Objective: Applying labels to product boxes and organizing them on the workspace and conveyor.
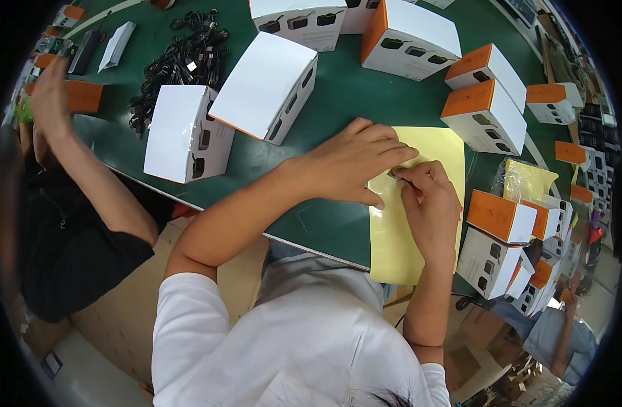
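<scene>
Left hand (358, 163) spread over a yellow sheet (398, 251), the right hand (430, 203) pinches a small object (393, 175), detail work likely needing steadiness next.

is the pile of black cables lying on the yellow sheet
No, the black cables lie on the green table toward the picture's left, clearly apart from the yellow sheet under the right hand.

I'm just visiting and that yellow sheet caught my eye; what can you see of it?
The yellow sheet looks like glossy paper or thin plastic, with straight edges and brighter shiny patches. It lies on the green table, reaching its near edge. The left hand and right hand hide parts of it; exactly where they touch is unclear.
</scene>
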`<state>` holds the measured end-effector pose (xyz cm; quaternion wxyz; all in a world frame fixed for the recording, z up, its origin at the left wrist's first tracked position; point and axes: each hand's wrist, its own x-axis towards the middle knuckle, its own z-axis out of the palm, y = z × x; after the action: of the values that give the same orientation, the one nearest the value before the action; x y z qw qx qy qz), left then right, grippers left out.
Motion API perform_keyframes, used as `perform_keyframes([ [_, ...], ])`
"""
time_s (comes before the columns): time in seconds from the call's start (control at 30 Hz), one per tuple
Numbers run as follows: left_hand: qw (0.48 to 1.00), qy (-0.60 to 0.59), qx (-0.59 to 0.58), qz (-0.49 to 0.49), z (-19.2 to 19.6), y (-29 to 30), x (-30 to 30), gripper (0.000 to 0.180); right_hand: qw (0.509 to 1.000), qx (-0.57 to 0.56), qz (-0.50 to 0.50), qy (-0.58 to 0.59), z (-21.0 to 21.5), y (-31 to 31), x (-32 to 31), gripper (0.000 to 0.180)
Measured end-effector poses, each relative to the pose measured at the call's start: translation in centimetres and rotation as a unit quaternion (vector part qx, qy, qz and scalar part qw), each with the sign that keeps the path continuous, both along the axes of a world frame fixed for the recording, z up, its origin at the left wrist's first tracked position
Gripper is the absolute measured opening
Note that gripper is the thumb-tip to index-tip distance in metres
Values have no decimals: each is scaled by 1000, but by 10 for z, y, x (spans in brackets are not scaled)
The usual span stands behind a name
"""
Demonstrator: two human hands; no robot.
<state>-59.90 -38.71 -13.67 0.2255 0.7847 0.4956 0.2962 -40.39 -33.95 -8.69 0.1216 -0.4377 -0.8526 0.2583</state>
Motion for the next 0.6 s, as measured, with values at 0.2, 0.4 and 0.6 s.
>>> perform_keyframes([
  [0.2,1000,-2,1,5,-2,-1,-1,95,999,-49,11,1,1,2,2,19],
  [0.4,1000,-5,6,12,-4,0,0,95,998,-64,-5,19,3,-2,-4,14],
  [0.6,1000,-5,-8,10,-3,0,1,96,997,58,4,-54,-4,-5,-8,9],
])
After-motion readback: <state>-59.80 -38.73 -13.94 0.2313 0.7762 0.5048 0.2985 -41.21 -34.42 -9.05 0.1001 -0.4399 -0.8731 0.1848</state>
